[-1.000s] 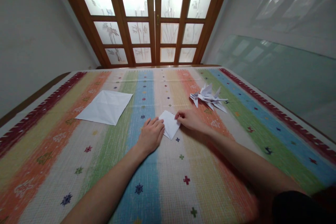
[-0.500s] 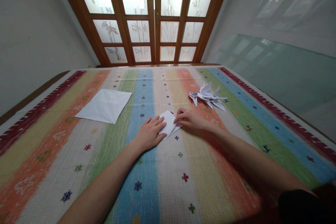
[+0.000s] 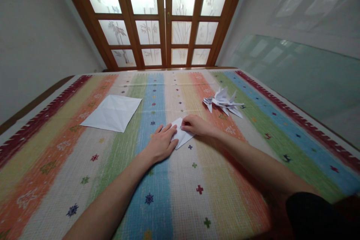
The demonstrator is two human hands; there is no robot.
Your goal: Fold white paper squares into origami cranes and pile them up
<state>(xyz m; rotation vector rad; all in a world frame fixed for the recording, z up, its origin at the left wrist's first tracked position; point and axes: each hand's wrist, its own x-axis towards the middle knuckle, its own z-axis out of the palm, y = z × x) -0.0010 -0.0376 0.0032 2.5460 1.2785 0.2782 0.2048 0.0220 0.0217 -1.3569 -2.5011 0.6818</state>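
A small folded sheet of white paper point(image 3: 182, 140) lies on the patterned tablecloth in front of me. My left hand point(image 3: 162, 144) rests flat on its left side, fingers stretched out and a little apart. At the paper's right side, my right hand point(image 3: 196, 125) has its thumb and fingertips pinched together on a flap of the paper, drawn in over the middle. The fingers hide part of the fold, so its exact shape cannot be made out.
A larger white square of paper point(image 3: 112, 113) with crease lines lies to the left. Several folded white paper cranes point(image 3: 223, 101) are heaped at the right. The striped tablecloth point(image 3: 132, 187) covers the table, with wood-framed glass doors point(image 3: 165, 41) beyond its far edge.
My right hand has moved left across the paper, bringing the flap inward from the right edge. My left hand has stayed nearly in place.
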